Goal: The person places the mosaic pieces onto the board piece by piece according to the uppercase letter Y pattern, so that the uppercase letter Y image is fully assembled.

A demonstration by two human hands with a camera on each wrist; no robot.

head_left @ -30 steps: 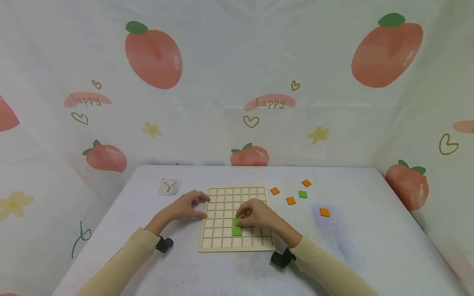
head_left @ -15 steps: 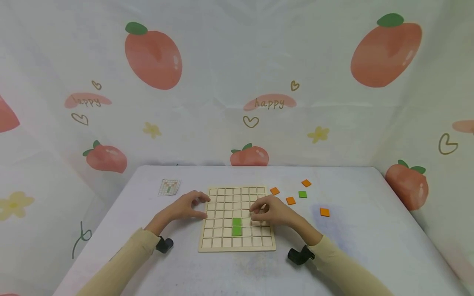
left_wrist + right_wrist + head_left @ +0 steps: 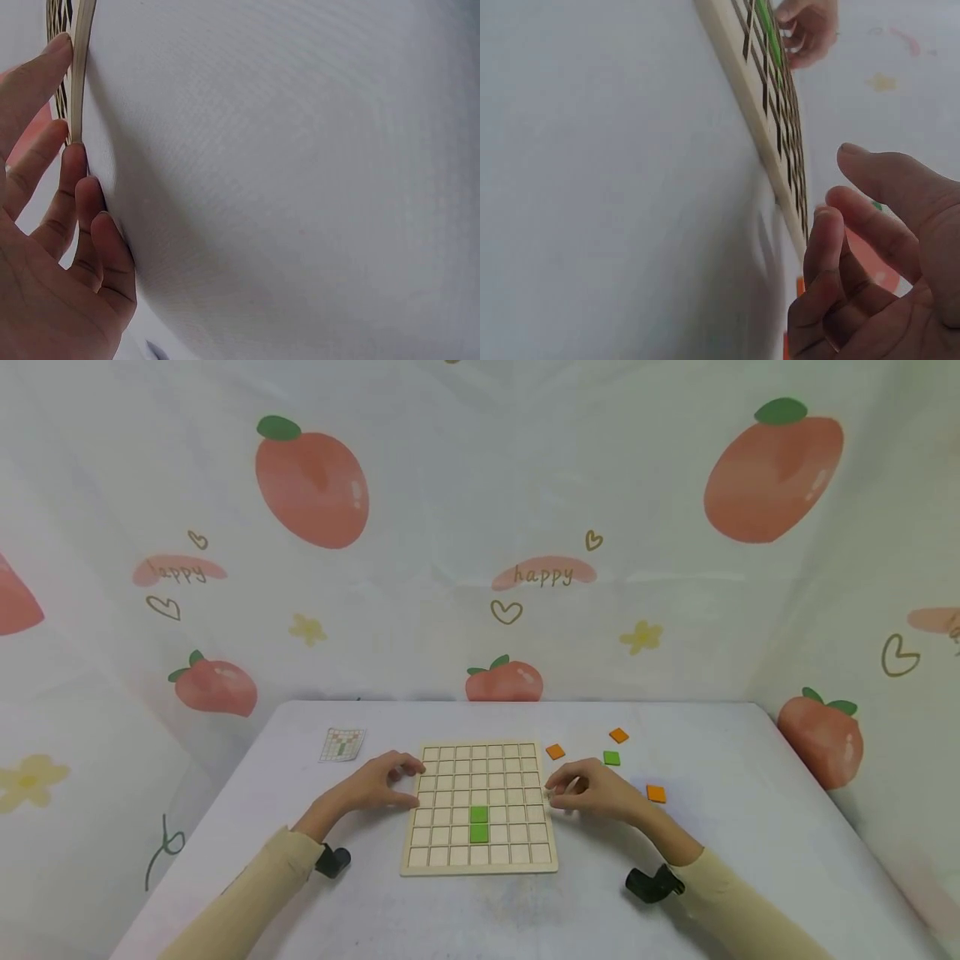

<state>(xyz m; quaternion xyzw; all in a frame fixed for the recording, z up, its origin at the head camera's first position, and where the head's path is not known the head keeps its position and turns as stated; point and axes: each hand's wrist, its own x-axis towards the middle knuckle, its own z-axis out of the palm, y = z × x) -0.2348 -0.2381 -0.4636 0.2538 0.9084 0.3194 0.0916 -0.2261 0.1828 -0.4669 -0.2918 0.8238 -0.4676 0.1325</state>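
Observation:
A square wooden grid board (image 3: pixel 442 853) lies on the table in the head view. Two green square tiles, a far one (image 3: pixel 479 814) and a near one (image 3: pixel 479 833), sit in adjoining cells of one column. My left hand (image 3: pixel 378 781) rests at the board's left edge; in the left wrist view its thumb and fingertips (image 3: pixel 73 157) meet the rim. Just off the right edge hovers my right hand (image 3: pixel 596 789), fingers loosely bent, thumb apart from them and nothing between. It covers the spot where an orange tile lay.
Beyond my right hand lie loose tiles: a green one (image 3: pixel 612 758) and orange ones near the board (image 3: pixel 555 752), farther back (image 3: pixel 618 735) and to the right (image 3: pixel 656 793). A small printed grid card (image 3: pixel 342 745) lies at the back left. A fruit-print curtain (image 3: pixel 420 610) stands behind the table.
My right hand has let go of the upper green tile, leaving it in its cell, and moved right, off the board. My left hand has stayed at the edge.

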